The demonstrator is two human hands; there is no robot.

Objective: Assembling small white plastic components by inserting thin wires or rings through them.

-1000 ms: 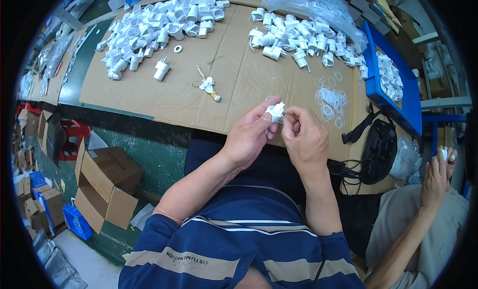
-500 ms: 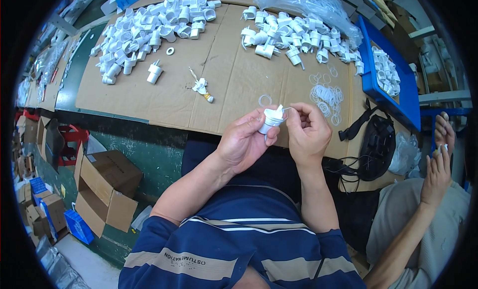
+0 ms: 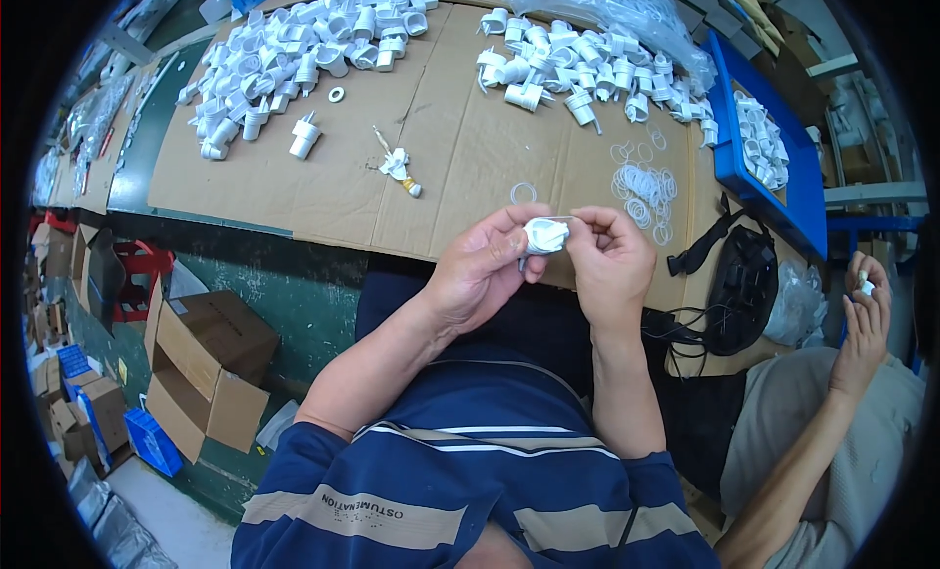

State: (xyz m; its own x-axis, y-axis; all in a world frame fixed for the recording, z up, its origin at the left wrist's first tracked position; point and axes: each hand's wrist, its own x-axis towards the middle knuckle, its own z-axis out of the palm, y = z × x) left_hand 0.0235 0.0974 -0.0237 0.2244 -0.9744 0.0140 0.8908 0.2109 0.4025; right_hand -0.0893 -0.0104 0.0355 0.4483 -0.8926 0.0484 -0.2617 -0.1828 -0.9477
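Over the table's near edge, my left hand (image 3: 482,273) grips a white plastic fitting (image 3: 544,236) between thumb and fingers, its finned end turned up toward me. My right hand (image 3: 612,263) is closed in a pinch beside it. From those fingertips a thin pale rubber ring (image 3: 560,217) stretches to the fitting's top edge; most of the ring is hidden. On the cardboard just beyond my hands lies one loose clear ring (image 3: 523,193). A pile of similar rings (image 3: 643,192) is to the right.
White fittings lie in a left heap (image 3: 284,65) and a right heap (image 3: 587,65). Nearer are a single fitting (image 3: 305,136) and a small tool wrapped in white (image 3: 397,167). A blue tray (image 3: 725,143) and black pouch (image 3: 741,290) are at right, where a co-worker's hands (image 3: 864,324) hold a small white part.
The fitting has tilted in my left hand, so its finned end now faces up toward me. My right fingertips have shifted slightly, still pinching the ring. The co-worker's hands have moved closer together.
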